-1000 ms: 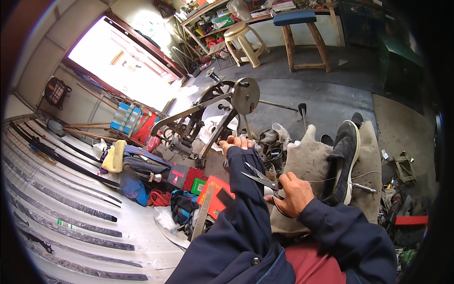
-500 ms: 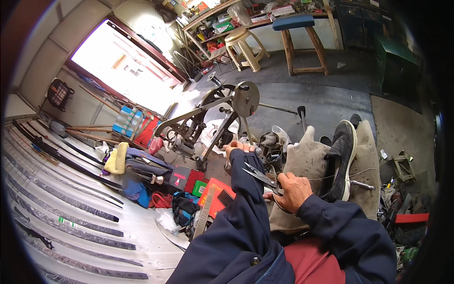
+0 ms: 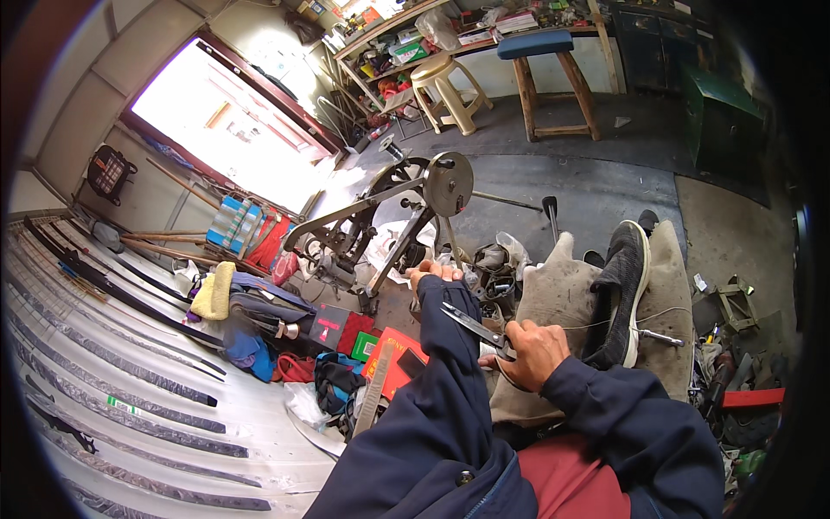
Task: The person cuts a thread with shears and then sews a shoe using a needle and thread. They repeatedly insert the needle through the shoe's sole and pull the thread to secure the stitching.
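Observation:
My right hand (image 3: 534,353) is closed round the handles of metal scissors (image 3: 474,327). Their blades lie nearly together and point up-left across my left sleeve. Farther ahead, my left hand (image 3: 435,273) shows its back with the fingers curled down; the fingertips, and anything in them, are hidden. A black slip-on shoe (image 3: 619,290) with a white sole rests on the grey-brown cloth (image 3: 553,298) over my lap, right of my right hand. A thin pale thread (image 3: 596,324) runs by the shoe. At its right side a slim metal-ended tool (image 3: 664,338) sticks out.
A hand-wheel sewing machine (image 3: 380,203) stands ahead on the left. Bags (image 3: 337,381) and a red book (image 3: 399,350) lie by my left arm. Two stools, one cream (image 3: 450,91) and one blue-topped (image 3: 538,45), are farther back. Scrap parts (image 3: 735,368) are piled at right.
The scissor blades, slightly apart before, have come nearly together. Both hands and the shoe stay almost where they were.

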A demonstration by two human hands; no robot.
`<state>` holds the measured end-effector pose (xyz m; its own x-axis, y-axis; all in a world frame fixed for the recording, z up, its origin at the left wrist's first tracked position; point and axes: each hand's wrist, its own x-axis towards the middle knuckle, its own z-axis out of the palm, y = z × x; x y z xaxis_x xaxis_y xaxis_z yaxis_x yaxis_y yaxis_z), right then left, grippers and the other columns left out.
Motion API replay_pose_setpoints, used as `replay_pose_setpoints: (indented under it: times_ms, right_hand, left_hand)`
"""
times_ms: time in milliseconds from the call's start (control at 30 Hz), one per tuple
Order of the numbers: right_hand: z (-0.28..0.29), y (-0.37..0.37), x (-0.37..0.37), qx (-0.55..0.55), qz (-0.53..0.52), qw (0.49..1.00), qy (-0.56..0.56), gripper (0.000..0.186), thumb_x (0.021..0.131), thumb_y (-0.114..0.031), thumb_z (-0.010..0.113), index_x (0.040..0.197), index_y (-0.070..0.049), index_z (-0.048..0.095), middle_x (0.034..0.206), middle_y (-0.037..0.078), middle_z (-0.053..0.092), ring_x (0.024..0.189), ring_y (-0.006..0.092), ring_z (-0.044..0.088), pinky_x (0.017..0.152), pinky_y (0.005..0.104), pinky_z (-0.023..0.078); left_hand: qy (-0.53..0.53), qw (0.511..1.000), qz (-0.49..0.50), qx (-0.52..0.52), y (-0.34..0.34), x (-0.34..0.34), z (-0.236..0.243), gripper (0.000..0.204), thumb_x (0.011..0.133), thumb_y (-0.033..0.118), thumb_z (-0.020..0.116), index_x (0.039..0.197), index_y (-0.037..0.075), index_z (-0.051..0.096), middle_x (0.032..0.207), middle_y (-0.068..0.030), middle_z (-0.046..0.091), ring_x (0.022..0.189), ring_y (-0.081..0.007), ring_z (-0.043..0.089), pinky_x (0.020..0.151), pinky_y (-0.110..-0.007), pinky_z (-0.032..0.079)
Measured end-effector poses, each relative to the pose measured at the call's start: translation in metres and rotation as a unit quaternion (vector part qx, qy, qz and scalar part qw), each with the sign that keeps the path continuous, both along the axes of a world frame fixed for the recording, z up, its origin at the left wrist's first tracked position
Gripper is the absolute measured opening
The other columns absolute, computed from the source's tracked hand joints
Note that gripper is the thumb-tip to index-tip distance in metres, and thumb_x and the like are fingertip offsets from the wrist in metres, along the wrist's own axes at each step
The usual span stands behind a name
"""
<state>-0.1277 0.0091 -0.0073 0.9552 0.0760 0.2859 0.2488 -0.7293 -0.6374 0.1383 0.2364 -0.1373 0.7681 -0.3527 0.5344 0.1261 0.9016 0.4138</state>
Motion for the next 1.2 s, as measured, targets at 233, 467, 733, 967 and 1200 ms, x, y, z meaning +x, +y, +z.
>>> replay_pose_setpoints:
  times_ms: [233, 467, 733, 967, 1200]
  right_hand:
    - [0.001, 0.001, -0.002, -0.010, 0.011, 0.999, 0.032, 0.071, 0.086, -0.071, 0.070, 0.096, -0.001, 0.064, 0.087, 0.020, 0.069, 0.079, 0.0388, 0.071, 0.071, 0.0472, 0.054]
    - [0.000, 0.003, -0.001, -0.008, 0.008, 1.000, 0.024, 0.070, 0.085, -0.071, 0.071, 0.095, -0.002, 0.066, 0.083, 0.019, 0.069, 0.075, 0.0377, 0.071, 0.068, 0.0468, 0.053]
    - [-0.008, 0.004, 0.002, -0.018, 0.001, 1.000, -0.004, 0.071, 0.083, -0.074, 0.071, 0.085, -0.003, 0.064, 0.075, 0.021, 0.070, 0.067, 0.0376, 0.072, 0.061, 0.0457, 0.055]
    - [-0.008, 0.002, 0.003, -0.012, -0.001, 1.000, 0.002, 0.073, 0.082, -0.075, 0.071, 0.086, -0.003, 0.064, 0.078, 0.019, 0.071, 0.070, 0.0375, 0.072, 0.064, 0.0452, 0.055]
    - [-0.003, 0.000, 0.003, 0.008, 0.022, 1.000, 0.007, 0.076, 0.081, -0.076, 0.071, 0.093, -0.001, 0.064, 0.088, 0.021, 0.070, 0.079, 0.0392, 0.072, 0.071, 0.0465, 0.056]
  left_hand:
    - [-0.069, 0.997, -0.045, -0.008, 0.003, 0.006, -0.004, 0.065, 0.106, 0.063, 0.036, 0.136, 0.016, 0.069, 0.071, -0.0044, 0.059, 0.075, -0.0251, 0.059, 0.083, -0.050, 0.042]
    - [-0.018, 0.999, -0.029, -0.015, 0.005, 0.006, -0.009, 0.065, 0.104, 0.065, 0.038, 0.127, 0.016, 0.074, 0.062, -0.0043, 0.055, 0.066, -0.0257, 0.056, 0.078, -0.050, 0.043]
    - [0.067, 0.997, 0.028, -0.008, 0.006, 0.005, -0.012, 0.064, 0.101, 0.066, 0.039, 0.115, 0.017, 0.078, 0.057, -0.0042, 0.052, 0.059, -0.0272, 0.052, 0.070, -0.050, 0.043]
    - [0.045, 0.999, -0.006, -0.031, 0.003, 0.006, -0.012, 0.067, 0.102, 0.067, 0.037, 0.117, 0.016, 0.077, 0.060, -0.0046, 0.054, 0.060, -0.0273, 0.053, 0.070, -0.051, 0.043]
    - [-0.040, 0.999, -0.015, -0.006, 0.000, 0.002, -0.002, 0.061, 0.108, 0.054, 0.031, 0.128, 0.013, 0.073, 0.070, -0.0032, 0.060, 0.069, -0.0234, 0.057, 0.079, -0.049, 0.044]
